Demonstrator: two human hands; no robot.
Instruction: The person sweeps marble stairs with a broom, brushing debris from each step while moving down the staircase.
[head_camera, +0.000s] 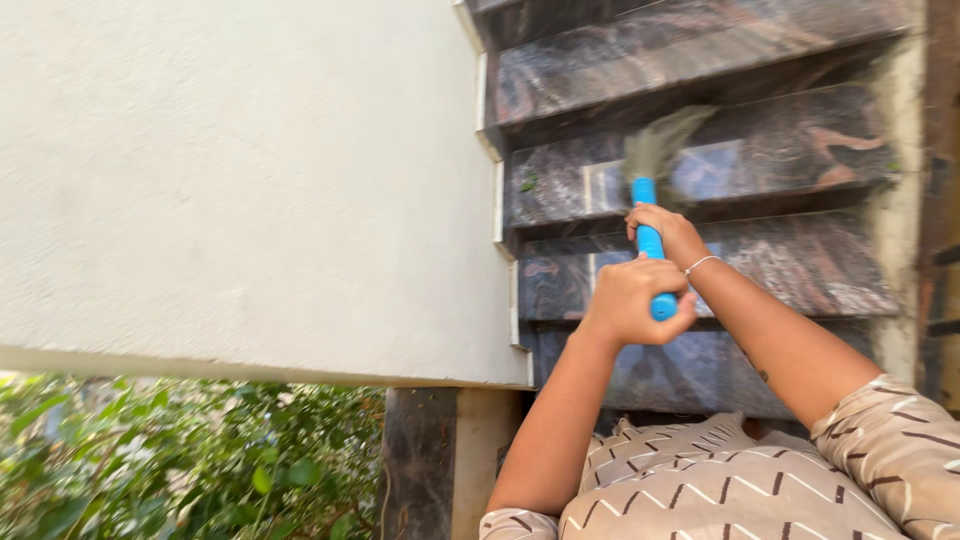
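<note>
Both of my hands grip a broom with a bright blue handle (648, 240). My left hand (630, 300) is closed around the handle's lower end. My right hand (668, 232), with a thin silver bangle on its wrist, holds the handle higher up. The broom's grey-green bristles (662, 142) are blurred and sit against a dark polished stone stair step (790, 150). My sleeves and clothing (740, 480) are beige with dark dashes and fill the bottom right.
Dark marbled stone steps (700, 40) climb toward the top right. A white plastered side wall (240, 180) fills the left. Green bushes (190, 460) grow below the wall at the bottom left. A brown door frame edge (942, 200) runs down the right.
</note>
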